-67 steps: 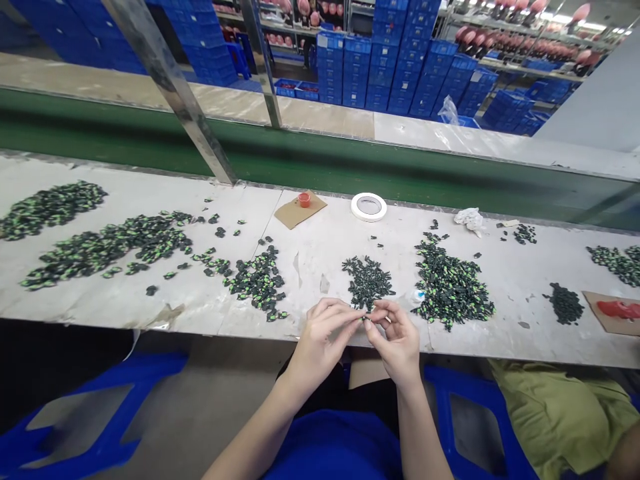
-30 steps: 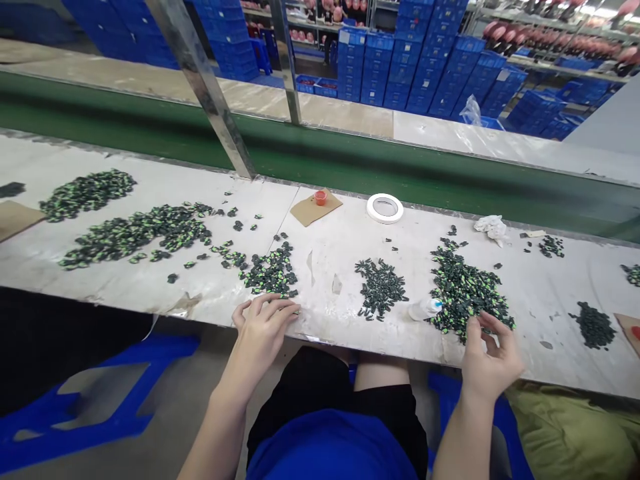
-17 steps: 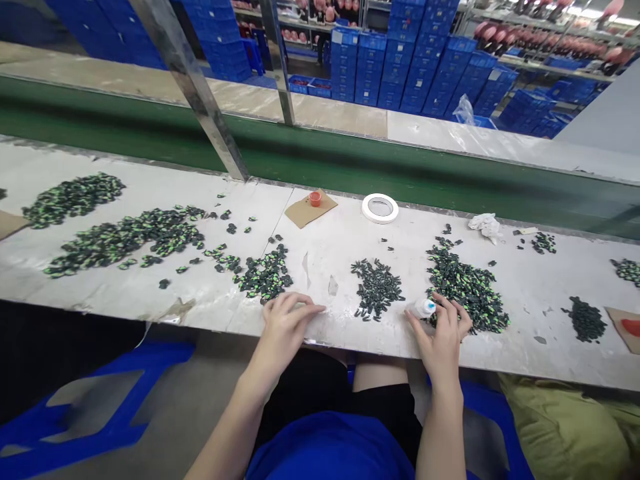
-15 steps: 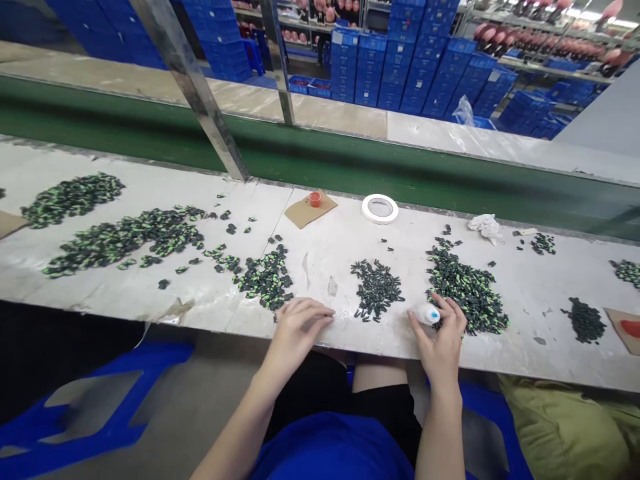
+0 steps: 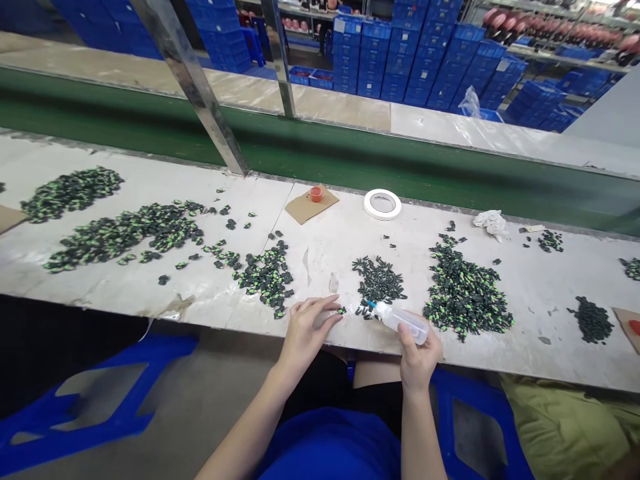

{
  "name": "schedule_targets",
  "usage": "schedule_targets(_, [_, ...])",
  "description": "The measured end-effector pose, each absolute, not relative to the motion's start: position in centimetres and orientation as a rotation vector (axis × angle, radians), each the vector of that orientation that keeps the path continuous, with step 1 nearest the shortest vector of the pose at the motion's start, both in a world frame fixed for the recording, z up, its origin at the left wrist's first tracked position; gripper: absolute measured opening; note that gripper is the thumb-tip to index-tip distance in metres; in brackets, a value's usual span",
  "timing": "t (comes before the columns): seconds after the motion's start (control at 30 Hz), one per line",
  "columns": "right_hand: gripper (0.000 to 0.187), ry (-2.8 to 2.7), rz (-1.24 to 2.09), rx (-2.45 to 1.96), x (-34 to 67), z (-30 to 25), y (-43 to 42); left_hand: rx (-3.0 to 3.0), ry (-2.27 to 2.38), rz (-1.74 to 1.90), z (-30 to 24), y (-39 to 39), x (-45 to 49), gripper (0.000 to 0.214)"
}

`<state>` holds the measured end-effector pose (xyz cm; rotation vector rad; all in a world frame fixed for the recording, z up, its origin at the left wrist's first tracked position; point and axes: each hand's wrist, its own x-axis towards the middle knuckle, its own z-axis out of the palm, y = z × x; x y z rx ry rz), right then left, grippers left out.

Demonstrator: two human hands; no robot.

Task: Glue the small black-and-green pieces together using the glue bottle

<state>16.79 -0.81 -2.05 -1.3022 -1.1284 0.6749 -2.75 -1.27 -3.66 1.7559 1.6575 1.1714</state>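
clear squeeze bottle (image 5: 404,319) clamped in right hand (image 5: 419,351) grip | left hand (image 5: 309,328) pinches small part (image 5: 341,311) just off nozzle

A factory assembly floor is showing here. A long white workbench (image 5: 525,293) is running across the view, carrying heaps of small black and green parts (image 5: 467,300) sorted into piles. Behind it a green conveyor belt (image 5: 350,160) is stretching the full width. Tall stacks of blue plastic crates (image 5: 400,53) are filling the background, and shelves (image 5: 560,27) of pink items are lining the far wall.
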Motion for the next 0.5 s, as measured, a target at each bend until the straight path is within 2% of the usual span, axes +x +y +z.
schedule_targets(0.5, [0.031,-1.492,0.507,-1.39,15.2,-1.7,-0.6,1.723,1.735,1.258,-3.8,-1.2,-2.3,0.01])
